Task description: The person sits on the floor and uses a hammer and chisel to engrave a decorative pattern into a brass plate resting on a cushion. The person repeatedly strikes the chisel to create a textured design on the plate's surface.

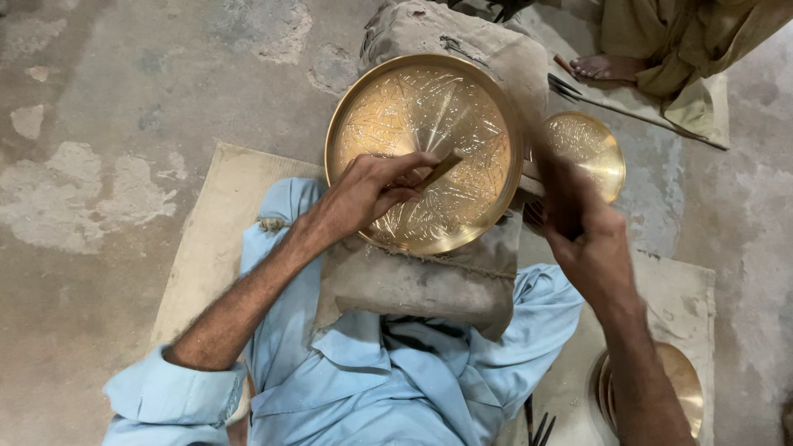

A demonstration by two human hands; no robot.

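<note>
Flanking brass tray (429, 124): smaller dish (591, 149), perhaps.

Golden brass plate (429, 124) with engraved star pattern

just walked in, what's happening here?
A person seated on the floor works on a large engraved brass tray propped on a padded sack over their lap. The left hand holds a thin chisel-like tool against the tray's face. The right hand is raised beside the rim, blurred, so what it grips is unclear. A smaller brass dish lies beyond it.
</note>
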